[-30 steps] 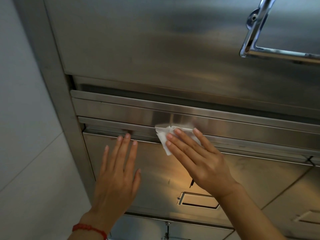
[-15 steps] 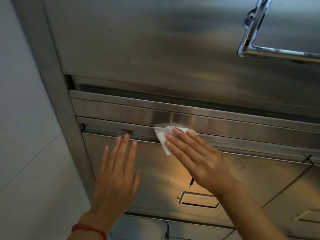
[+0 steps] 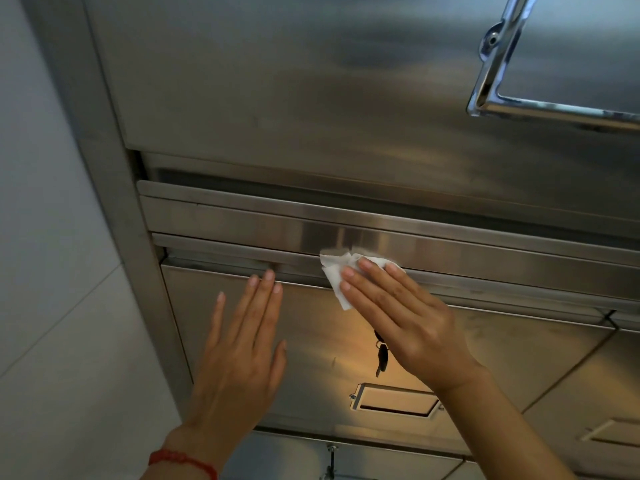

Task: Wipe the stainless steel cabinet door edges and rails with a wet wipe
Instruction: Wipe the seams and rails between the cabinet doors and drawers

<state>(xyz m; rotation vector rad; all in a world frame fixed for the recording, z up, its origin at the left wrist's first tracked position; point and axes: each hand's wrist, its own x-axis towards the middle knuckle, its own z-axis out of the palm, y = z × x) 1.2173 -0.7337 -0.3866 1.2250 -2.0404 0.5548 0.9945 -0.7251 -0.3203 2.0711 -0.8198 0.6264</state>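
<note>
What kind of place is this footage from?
Likely a commercial kitchen or similar service room, though that is not certain. Cues: a brushed stainless steel cabinet with horizontal rails, a chrome bar handle, keys hanging on its lower door, and a white tiled wall at left.

White wet wipe point(image 3: 335, 277) crumpled, pressed flat against steel rail point(image 3: 221, 252); brushed cabinet door point(image 3: 311, 323) just below, shut.

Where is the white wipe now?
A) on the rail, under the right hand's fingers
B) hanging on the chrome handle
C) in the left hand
A: the right hand presses the wipe on the rail with straight fingers; the left hand lies bare on the door.
</note>
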